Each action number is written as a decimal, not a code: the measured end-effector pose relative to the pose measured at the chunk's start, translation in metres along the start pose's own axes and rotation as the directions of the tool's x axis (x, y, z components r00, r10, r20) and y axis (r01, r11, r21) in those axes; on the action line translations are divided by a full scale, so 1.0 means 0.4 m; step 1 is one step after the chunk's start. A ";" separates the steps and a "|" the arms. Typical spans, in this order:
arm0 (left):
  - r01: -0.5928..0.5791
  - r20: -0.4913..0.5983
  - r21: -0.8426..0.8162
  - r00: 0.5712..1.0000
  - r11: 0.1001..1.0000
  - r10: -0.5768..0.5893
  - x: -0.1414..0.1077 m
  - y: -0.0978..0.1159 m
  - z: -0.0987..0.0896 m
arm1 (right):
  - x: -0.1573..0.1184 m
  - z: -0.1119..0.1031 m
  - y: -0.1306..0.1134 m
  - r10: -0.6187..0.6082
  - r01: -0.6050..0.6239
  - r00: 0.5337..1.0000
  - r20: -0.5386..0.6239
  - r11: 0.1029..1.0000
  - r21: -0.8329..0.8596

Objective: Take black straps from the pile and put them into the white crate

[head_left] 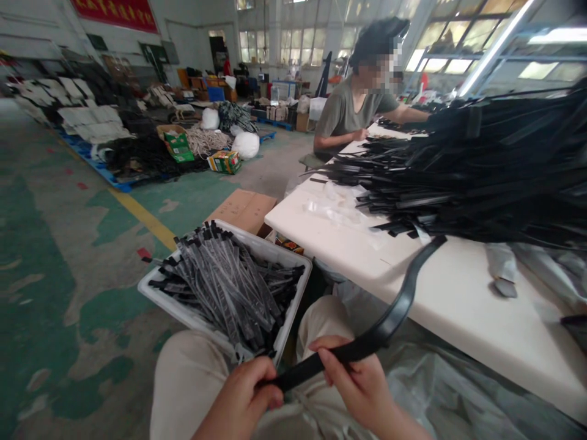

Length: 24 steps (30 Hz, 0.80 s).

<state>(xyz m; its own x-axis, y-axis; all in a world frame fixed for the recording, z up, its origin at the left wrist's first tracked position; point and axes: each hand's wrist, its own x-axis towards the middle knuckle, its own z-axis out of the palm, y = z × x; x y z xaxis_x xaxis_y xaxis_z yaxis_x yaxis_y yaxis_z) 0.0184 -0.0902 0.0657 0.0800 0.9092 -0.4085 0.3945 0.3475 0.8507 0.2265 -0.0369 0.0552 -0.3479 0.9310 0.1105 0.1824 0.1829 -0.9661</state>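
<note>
A black strap [398,308], flat and slightly glossy, runs between my two hands above my lap. My left hand [250,394] is closed on its near end, with thumb and fingers pinching it. Further along, my right hand [351,379] grips the strap from below, thumb pressed on one side. The strap's far end curves up and rests over the edge of the white table [316,235]. Just beyond my left hand stands a white plastic bin [300,290] full of grey-and-black strips [229,281].
A large heap of black straps [481,165] covers the table's right side, with clear plastic wrapping [339,205] beside it. Across the table sits a person [342,113], hands at the heap. A cardboard box [241,208] stands behind the bin. Loaded pallets [110,174] line the floor at left.
</note>
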 end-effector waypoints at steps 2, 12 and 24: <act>0.011 0.039 -0.139 0.999 0.990 -0.006 -0.003 -0.003 -0.009 | -0.002 -0.004 0.000 -0.011 0.011 1.000 -0.024 1.000 -0.029; 0.034 -0.071 -0.040 0.997 0.999 -0.037 -0.008 -0.019 -0.043 | 0.015 -0.010 0.009 0.060 -0.061 0.998 -0.021 0.997 -0.041; 0.079 0.193 -0.397 0.981 0.915 -0.001 -0.005 -0.035 -0.026 | 0.049 -0.044 -0.003 0.076 -0.088 0.986 0.148 0.993 0.076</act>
<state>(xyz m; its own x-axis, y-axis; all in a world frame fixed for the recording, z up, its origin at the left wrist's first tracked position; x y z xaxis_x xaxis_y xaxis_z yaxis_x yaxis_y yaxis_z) 0.0032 -0.0947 0.0580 0.2544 0.8476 -0.4657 0.0040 0.4806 0.8769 0.2358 -0.0134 0.0628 -0.4651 0.8853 0.0013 0.1414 0.0758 -0.9870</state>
